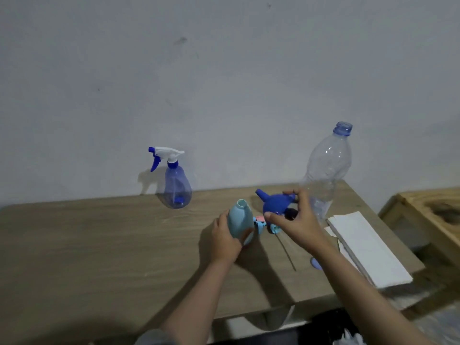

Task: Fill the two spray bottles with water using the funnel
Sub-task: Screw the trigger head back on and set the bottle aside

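Funnel of dark blue plastic (pixel 275 204) hangs in the air above the middle of the wood-grain tabletop (pixel 99 245), its narrow spout pointing up and to the left, its wide mouth turned toward the right hand (pixel 296 220). That hand's fingers are clamped on the funnel's rim, thumb on the near side and fingertips on the far side. Just to its left stands a pale blue opaque spray bottle (pixel 237 220) with its neck open and no sprayer on it; the left hand (pixel 225 241) is wrapped around its lower body, fingers closed on it. Between the two hands, on the table, lies a pale blue and pink trigger sprayer head (pixel 261 224), partly hidden, with a thin dip tube (pixel 287 252) running toward the near edge. At the far left stands a translucent blue spray bottle with a white and blue trigger head (pixel 175 185), well apart from the hands. At the far right a tall clear plastic water bottle (pixel 326 170) stands uncapped behind the right hand. A white flat book or pad (pixel 366 247) lies at the table's right edge.
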